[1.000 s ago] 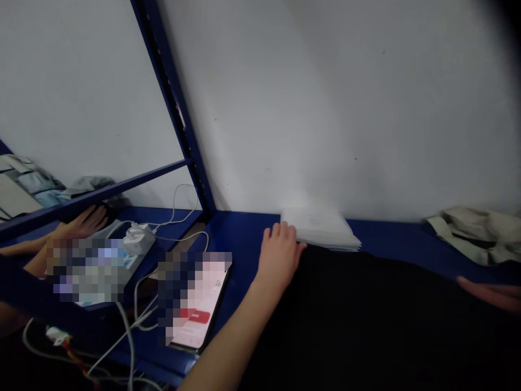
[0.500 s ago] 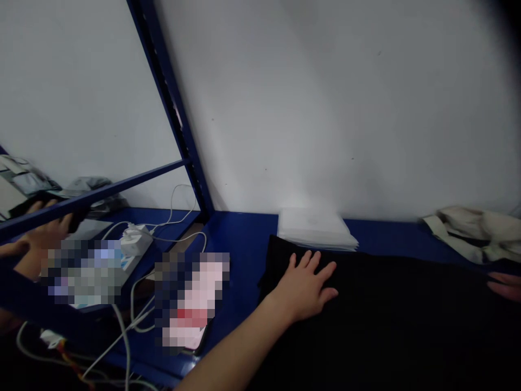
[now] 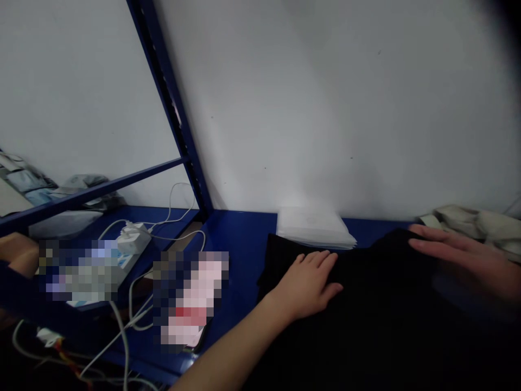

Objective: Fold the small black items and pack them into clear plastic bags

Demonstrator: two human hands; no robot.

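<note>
A large black cloth [image 3: 366, 315] covers the right side of the blue table. My left hand [image 3: 309, 285] lies flat on its left part, palm down, fingers stretched out and thumb apart. At the cloth's far edge, on the right, my right hand [image 3: 468, 258] holds a part of the fabric between thumb and fingers. The cloth rises in a small hump just left of those fingertips. What kind of garment or fabric it is, I cannot make out in the dark folds.
Thin white packets [image 3: 313, 225] are stacked by the wall. A beige cloth [image 3: 480, 222] lies at the back right. Left are a phone [image 3: 199, 304], cables, a white power strip [image 3: 130, 260] and a blue frame post [image 3: 175, 108]. Another person's arm [image 3: 18, 252] shows at far left.
My right hand has come in from the right edge, lifting the cloth's far edge leftward. My left hand stays put, fingers closer together. The other person's hands have drawn back.
</note>
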